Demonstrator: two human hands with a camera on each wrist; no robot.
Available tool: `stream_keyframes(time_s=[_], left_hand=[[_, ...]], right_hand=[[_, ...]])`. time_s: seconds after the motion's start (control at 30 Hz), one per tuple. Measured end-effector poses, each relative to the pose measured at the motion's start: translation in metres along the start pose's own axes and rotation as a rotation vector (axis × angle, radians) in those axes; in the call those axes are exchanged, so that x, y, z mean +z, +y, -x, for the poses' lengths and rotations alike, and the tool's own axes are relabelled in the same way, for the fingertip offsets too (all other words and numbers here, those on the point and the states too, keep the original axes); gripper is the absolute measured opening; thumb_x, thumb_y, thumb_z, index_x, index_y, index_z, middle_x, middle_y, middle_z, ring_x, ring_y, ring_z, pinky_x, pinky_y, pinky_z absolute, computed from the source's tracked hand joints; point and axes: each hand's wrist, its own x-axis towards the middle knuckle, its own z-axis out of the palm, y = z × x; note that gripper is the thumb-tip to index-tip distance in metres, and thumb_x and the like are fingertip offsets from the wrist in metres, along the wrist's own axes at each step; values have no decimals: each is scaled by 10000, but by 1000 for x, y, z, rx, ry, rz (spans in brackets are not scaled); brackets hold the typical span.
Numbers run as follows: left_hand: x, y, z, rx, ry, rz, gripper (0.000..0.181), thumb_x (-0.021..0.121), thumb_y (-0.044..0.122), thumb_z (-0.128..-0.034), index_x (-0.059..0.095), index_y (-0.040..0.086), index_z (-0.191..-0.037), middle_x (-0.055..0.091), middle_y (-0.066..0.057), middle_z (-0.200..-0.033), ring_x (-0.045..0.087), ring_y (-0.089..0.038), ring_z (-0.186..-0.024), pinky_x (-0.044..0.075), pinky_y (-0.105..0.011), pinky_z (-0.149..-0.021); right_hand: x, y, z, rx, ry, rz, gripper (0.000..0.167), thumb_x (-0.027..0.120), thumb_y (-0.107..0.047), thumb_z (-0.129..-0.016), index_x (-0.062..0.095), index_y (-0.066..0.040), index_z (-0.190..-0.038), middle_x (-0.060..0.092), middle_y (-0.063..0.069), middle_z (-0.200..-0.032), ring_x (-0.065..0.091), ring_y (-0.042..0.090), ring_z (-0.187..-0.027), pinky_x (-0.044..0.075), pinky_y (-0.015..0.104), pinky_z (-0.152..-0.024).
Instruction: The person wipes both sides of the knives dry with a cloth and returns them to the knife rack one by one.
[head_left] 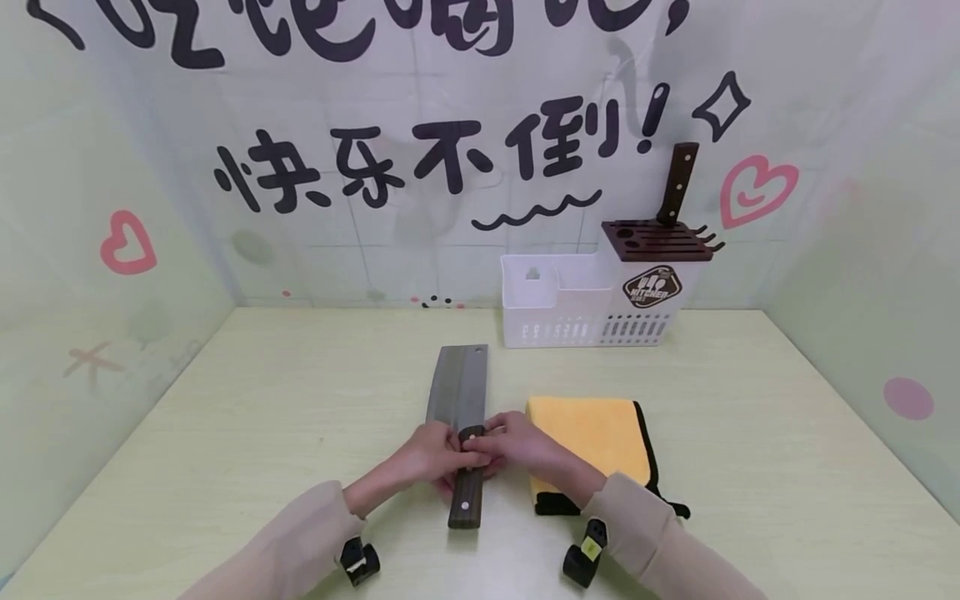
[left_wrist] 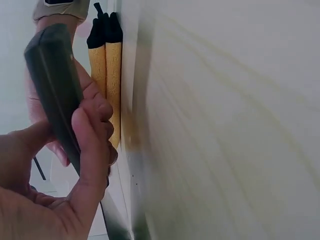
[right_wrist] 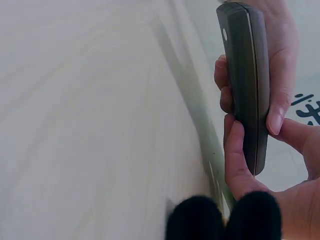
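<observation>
A cleaver [head_left: 459, 383] with a broad grey blade and a dark wooden handle [head_left: 467, 496] points away from me in the middle of the table. My left hand [head_left: 431, 454] pinches the handle near the blade from the left. From the other side, my right hand [head_left: 528, 450] pinches the same part, the thumbs close together. In both wrist views the handle [left_wrist: 52, 75] [right_wrist: 245, 85] is held off the tabletop; whether the blade touches it I cannot tell. A folded yellow towel [head_left: 592, 429] with black edging lies beside my right hand.
At the back right stands a white knife rack [head_left: 555, 304] with a slotted dark brown top [head_left: 652, 239]. A brown-handled knife [head_left: 679, 179] sticks up from it, and small hooks jut from its right side. Printed cloth walls surround the pale table [head_left: 300, 400].
</observation>
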Motion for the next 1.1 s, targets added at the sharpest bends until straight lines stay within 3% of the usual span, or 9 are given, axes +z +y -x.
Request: stream_keyframes(time_s=[0.17,0.47,0.7,0.87,1.0,1.1], left_hand=[[1,1,1,-3,23,35,336,712,269,-751,529,10,-640,565,-47,-499,563,-138,-400,492,-308,-426],[1,3,2,-28,36,21,362,705,314,-753,524,1,-741,572,-62,-551,541,-105,-411,493,-287,-436],[0,7,7,-21,-20,12,373,678,336,-777,522,0,-736,573,-68,-573,560,-124,-438,500,-292,-449],[0,8,8,-10,-65,35,399,655,373,-789,539,-5,-733,580,-76,-586,584,-159,-467,508,-308,-466],[0,7,5,60,-127,113,412,627,352,-821,554,-47,-893,621,-95,-713,613,-165,-575,519,-311,-534],[1,5,2,137,-192,243,425,605,264,-852,478,-79,-1069,633,-176,-855,637,-233,-705,525,-327,-621]], right_hand=[[-3,0,3,1,-71,-148,262,562,-94,-855,542,119,-1006,631,109,-850,617,137,-737,516,320,-721],[-8,2,7,22,-80,-272,317,544,-36,-845,464,142,-1096,598,155,-943,605,183,-811,496,345,-781],[-8,1,12,19,-70,-280,344,560,-24,-831,394,98,-1107,608,131,-914,606,178,-786,502,341,-769],[-11,-2,15,-38,-74,-257,323,568,-21,-826,390,67,-1081,627,97,-874,601,171,-776,501,327,-762],[-14,-5,18,-76,-55,-212,355,598,-47,-812,390,52,-1082,639,111,-891,596,170,-779,496,310,-765],[-15,-8,21,-89,-40,-182,375,622,-69,-803,393,35,-1081,640,138,-941,599,175,-796,490,315,-780]])
